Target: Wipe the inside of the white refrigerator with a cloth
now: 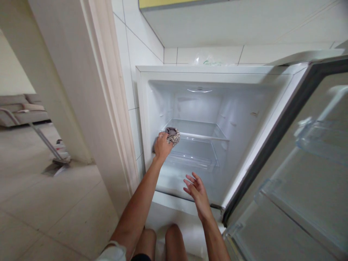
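My left hand [162,145] reaches into an open refrigerator [141,105], near its left inner wall. Its fingers are closed on a crumpled grey-brown patterned cloth [174,136]. The cloth is at the left end of the front edge of a glass shelf [201,136]; whether it touches the shelf I cannot tell. Lower and to the right, my right hand [197,188] hangs in front of the compartment with its fingers spread and nothing in them. Below the shelf, a clear plastic drawer or lower shelf [190,159] shows inside.
The refrigerator door [288,174] stands swung out to the right, with clear door bins [320,139]. A plastic bag [208,61] lies on top of the refrigerator. At the left rise a door frame [108,90], a dustpan [56,167] on the floor and a sofa [21,108] beyond.
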The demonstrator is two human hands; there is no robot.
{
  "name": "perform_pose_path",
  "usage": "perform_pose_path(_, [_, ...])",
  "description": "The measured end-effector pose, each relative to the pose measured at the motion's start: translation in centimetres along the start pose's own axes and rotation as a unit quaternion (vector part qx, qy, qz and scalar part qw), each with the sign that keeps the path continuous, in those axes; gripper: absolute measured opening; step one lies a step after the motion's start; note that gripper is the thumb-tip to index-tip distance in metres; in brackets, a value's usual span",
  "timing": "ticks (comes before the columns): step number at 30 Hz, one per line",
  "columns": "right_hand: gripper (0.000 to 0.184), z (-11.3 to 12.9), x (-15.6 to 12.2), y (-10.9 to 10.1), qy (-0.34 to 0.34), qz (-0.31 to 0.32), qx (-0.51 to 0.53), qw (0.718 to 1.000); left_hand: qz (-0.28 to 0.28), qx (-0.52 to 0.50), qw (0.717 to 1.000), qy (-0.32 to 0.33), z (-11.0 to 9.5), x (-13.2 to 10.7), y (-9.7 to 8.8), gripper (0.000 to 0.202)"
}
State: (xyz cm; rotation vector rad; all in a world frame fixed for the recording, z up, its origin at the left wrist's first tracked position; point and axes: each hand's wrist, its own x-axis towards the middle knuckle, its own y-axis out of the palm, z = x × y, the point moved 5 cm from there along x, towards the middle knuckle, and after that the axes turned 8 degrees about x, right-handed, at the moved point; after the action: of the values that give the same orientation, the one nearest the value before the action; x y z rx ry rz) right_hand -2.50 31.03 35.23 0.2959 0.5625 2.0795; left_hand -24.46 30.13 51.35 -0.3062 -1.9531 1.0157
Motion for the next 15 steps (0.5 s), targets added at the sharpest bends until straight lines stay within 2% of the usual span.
perform_pose_path(4, [0.092,0.4,1.5,-1.8,-0.013,-0.042,0.016,0.999,0.109,0.076,0.987,0.088,-0.9,2.5,4.4,0.028])
perform_pose_path(10, [0.081,-2.5,4.2,-3.5,-0.033,-0.066,0.025,0.997,0.219,0.134,0.956,0.142,-0.2,6.8,10.9,0.04])
perform_pose_path(13, [0.08,-3.2,5.4,-3.7,-0.078,-0.086,0.007,0.993,0.253,0.133,0.941,0.184,-0.4,8.4,13.7,0.04])
perform_pose_path(15, [0.073,-2.6,5.7,-3.3,-0.141,-0.109,-0.056,0.982,0.268,0.13,0.933,0.2,-0.8,9.1,15.7,0.038])
